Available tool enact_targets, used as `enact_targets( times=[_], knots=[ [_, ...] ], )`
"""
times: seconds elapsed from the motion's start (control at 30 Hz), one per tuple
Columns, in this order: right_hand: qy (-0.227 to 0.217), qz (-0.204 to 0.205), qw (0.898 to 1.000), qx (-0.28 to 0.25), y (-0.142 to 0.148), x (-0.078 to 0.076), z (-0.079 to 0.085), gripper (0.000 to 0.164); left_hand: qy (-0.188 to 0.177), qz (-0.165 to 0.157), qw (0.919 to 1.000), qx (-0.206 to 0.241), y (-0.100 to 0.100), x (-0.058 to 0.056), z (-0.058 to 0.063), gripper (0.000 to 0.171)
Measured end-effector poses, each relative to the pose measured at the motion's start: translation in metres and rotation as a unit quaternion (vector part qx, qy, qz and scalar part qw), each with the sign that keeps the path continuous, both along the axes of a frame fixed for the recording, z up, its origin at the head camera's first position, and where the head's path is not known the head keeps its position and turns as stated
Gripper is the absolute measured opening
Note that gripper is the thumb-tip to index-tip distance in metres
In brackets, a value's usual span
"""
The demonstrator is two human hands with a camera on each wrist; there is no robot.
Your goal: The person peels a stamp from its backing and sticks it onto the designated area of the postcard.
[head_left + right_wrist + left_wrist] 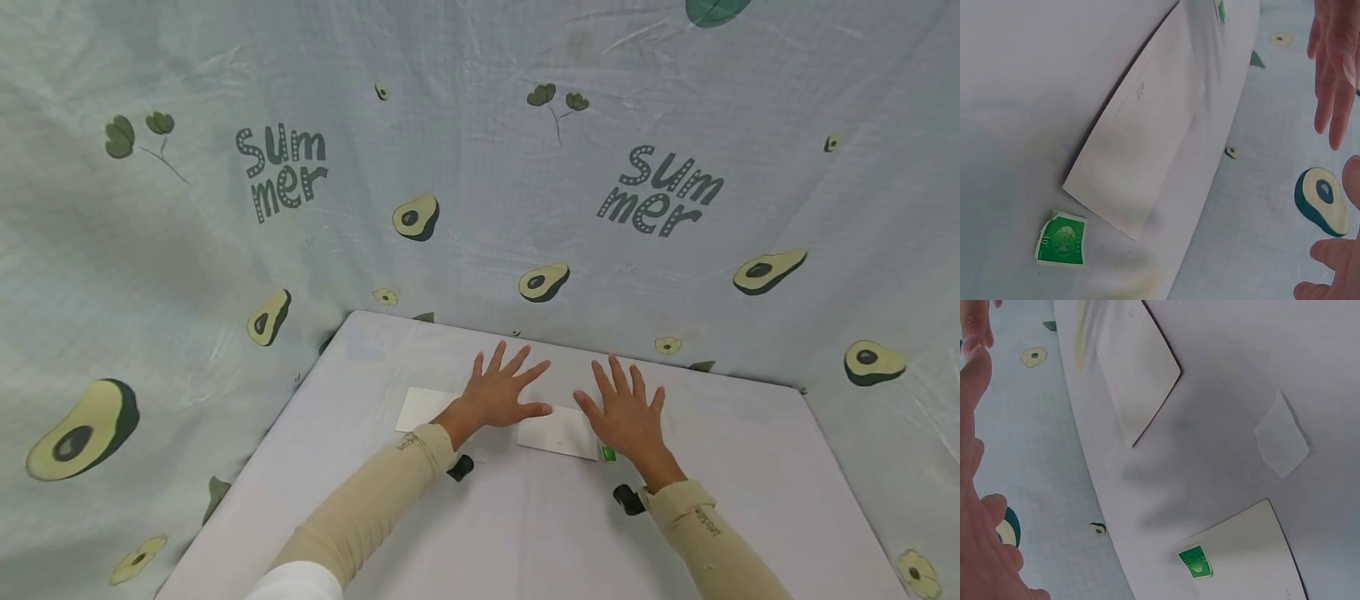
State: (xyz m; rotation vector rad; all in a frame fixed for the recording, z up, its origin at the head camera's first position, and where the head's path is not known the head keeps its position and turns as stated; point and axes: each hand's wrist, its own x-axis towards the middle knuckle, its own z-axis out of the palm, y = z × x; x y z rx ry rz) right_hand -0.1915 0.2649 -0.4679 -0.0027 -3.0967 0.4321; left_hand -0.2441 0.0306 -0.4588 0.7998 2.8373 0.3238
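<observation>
My left hand [495, 397] is held over the table with fingers spread, partly covering a white envelope-like rectangle [423, 408] on the left. In the left wrist view that rectangle bears a green stamp [1195, 562] near one corner. A small whitish paper piece [1282, 437] lies near it. My right hand [628, 417], fingers also spread, is over the right end of a second white envelope-like rectangle [557, 432]. Just beyond that end, a loose green stamp [1062, 239] lies flat, apart from the rectangle. Neither hand holds anything.
The white tabletop [517, 533] ends at a back edge against a hanging pale cloth [480, 167] printed with avocados and lettering. Cloth also hangs along the left and right sides. A black wrist device [628, 500] sits under the right wrist, another [461, 468] under the left.
</observation>
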Motion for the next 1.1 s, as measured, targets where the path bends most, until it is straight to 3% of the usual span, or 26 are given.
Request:
enact_targets(
  times=[1.1],
  knots=[
    [0.018, 0.018, 0.999, 0.023, 0.013, 0.018, -0.041, 0.073, 0.001, -0.026, 0.9996, 0.010, 0.009, 0.008, -0.041, 0.080]
  ],
)
